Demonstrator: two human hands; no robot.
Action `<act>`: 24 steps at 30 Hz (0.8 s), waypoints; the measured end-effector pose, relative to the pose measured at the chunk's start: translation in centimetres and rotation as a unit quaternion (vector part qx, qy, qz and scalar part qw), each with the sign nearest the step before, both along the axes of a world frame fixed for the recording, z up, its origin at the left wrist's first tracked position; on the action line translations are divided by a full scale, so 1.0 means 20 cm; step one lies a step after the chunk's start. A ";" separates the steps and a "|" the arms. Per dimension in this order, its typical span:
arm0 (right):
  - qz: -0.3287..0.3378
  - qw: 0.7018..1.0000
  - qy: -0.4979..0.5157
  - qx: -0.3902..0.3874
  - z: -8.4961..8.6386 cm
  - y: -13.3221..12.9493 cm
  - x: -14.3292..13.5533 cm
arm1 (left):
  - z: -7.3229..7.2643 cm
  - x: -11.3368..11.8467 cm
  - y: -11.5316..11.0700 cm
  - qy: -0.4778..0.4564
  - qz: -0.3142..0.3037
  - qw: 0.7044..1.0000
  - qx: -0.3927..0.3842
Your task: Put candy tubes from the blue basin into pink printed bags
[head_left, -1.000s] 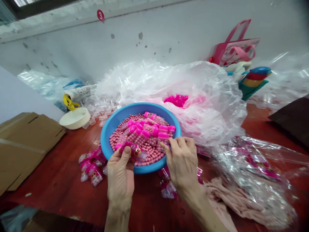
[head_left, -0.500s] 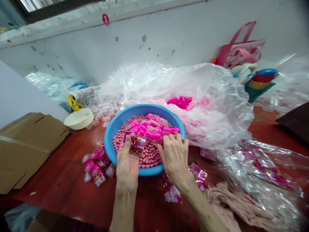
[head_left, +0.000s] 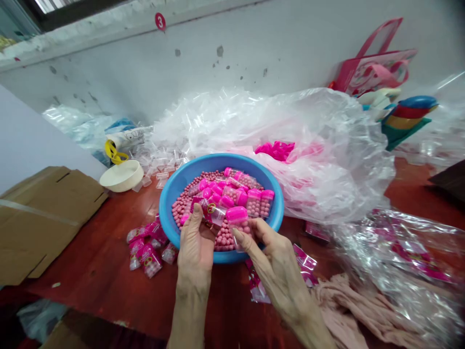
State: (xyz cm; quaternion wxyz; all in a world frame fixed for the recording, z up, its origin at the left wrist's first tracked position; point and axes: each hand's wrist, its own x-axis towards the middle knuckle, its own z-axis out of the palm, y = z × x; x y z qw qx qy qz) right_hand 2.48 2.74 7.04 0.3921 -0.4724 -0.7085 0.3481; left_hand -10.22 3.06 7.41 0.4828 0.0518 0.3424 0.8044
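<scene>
A blue basin (head_left: 166, 203) holds loose pink beads (head_left: 224, 241) and several clear jars with pink caps (head_left: 253, 201). Over its near left part, my left hand (head_left: 196, 241) is closed on a clear packet with a magenta printed top (head_left: 215, 211). My right hand (head_left: 269, 252) grips a small clear jar with a pink cap (head_left: 237, 216) by its side, between thumb and fingers, above the basin's near edge. The jar is close to the packet's right side, its cap pointing up and away from me.
Filled magenta packets (head_left: 149, 258) lie left of the basin, near flattened cardboard (head_left: 47, 218) and a white round lid (head_left: 122, 176). Behind is a large clear plastic bag (head_left: 327, 131) with pink caps. At right are plastic wrapping (head_left: 385, 257) and a beige cloth (head_left: 348, 300).
My right hand has come back from the jars in the basin, towards me, and now holds one capped jar upright. My left hand keeps the packet in nearly the same place.
</scene>
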 end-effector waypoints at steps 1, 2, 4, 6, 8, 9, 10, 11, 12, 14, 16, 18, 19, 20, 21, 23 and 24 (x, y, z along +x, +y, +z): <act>0.005 1.000 0.007 -0.002 0.00 0.00 0.00 | 0.00 0.01 0.00 0.000 -0.002 1.000 -0.001; 0.007 1.000 0.014 -0.004 -0.01 0.00 0.00 | 0.00 0.01 0.00 0.001 -0.005 1.000 -0.001; 0.006 1.000 0.023 -0.004 -0.01 -0.01 0.00 | 0.00 0.03 0.00 0.001 -0.011 1.000 -0.003; 0.003 1.000 0.019 -0.005 0.00 -0.02 0.01 | 0.00 0.03 0.01 0.000 -0.019 1.000 -0.006; 0.011 1.000 0.011 -0.018 0.02 -0.03 0.02 | -0.01 0.04 0.01 -0.001 -0.024 1.000 -0.006; 0.016 0.999 0.011 -0.027 0.02 -0.04 0.02 | -0.01 0.04 0.01 0.000 -0.027 1.000 -0.006; 0.020 0.999 0.014 -0.040 0.03 -0.04 0.02 | -0.01 0.04 0.01 0.000 -0.030 1.000 -0.006; 0.021 0.998 0.021 -0.054 0.03 -0.05 0.03 | -0.01 0.05 0.02 0.000 -0.034 0.999 -0.007; 0.018 0.997 0.029 -0.068 0.04 -0.05 0.03 | -0.01 0.05 0.01 0.000 -0.039 0.999 -0.007; 0.008 0.995 0.042 -0.092 0.04 -0.05 0.04 | -0.01 0.08 0.01 0.000 -0.052 0.999 -0.009; -0.003 0.994 0.049 -0.099 0.04 -0.06 0.05 | 0.00 0.11 0.00 -0.002 -0.062 0.998 -0.006; -0.016 0.995 0.051 -0.083 0.04 -0.06 0.07 | 0.02 0.14 -0.01 0.002 -0.072 0.997 0.005; -0.024 0.996 0.054 -0.069 0.04 -0.07 0.09 | 0.03 0.16 -0.02 0.006 -0.077 0.997 0.014; -0.033 0.996 0.058 -0.053 0.05 -0.08 0.10 | 0.04 0.18 -0.03 0.012 -0.087 0.996 0.023; -0.042 0.997 0.062 -0.036 0.05 -0.09 0.11 | 0.05 0.19 -0.05 0.023 -0.098 0.994 0.030; -0.055 0.996 0.070 -0.016 0.05 -0.11 0.13 | 0.06 0.22 -0.07 0.050 -0.114 0.992 0.035; -0.061 0.995 0.073 -0.011 0.04 -0.12 0.14 | 0.06 0.23 -0.08 0.060 -0.118 0.991 0.031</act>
